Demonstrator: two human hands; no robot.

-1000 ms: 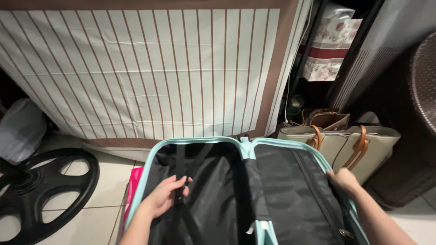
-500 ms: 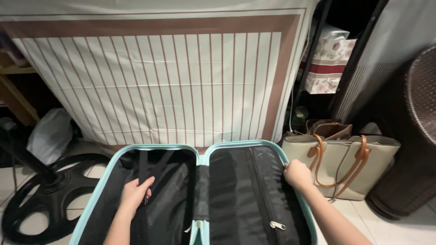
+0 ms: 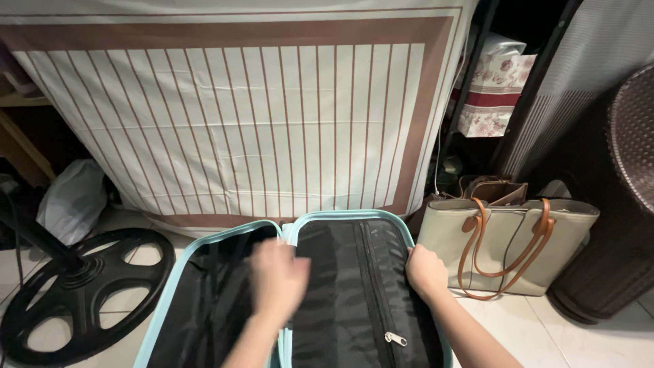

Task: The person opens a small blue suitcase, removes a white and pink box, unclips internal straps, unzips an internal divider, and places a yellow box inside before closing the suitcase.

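Where hands [image 3: 426, 271] rest, open suitcase [image 3: 354, 286].

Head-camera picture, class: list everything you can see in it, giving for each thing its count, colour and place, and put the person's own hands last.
suitcase: 1, pale teal shell with black lining, open flat on the floor, bottom centre
zip pull: 1, silver, on the right half's lining
striped cover: 1, white with brown stripes and border, hanging behind the suitcase
fan base: 1, black, round and spoked, floor at left
plastic bag: 1, whitish, above the fan base
tote bag: 1, beige with tan handles, right of the suitcase
floral box: 1, white and red, on the dark shelf, upper right
woven basket: 1, dark brown, far right
left hand: blurred, over the suitcase's middle
right hand: on the suitcase's right rim
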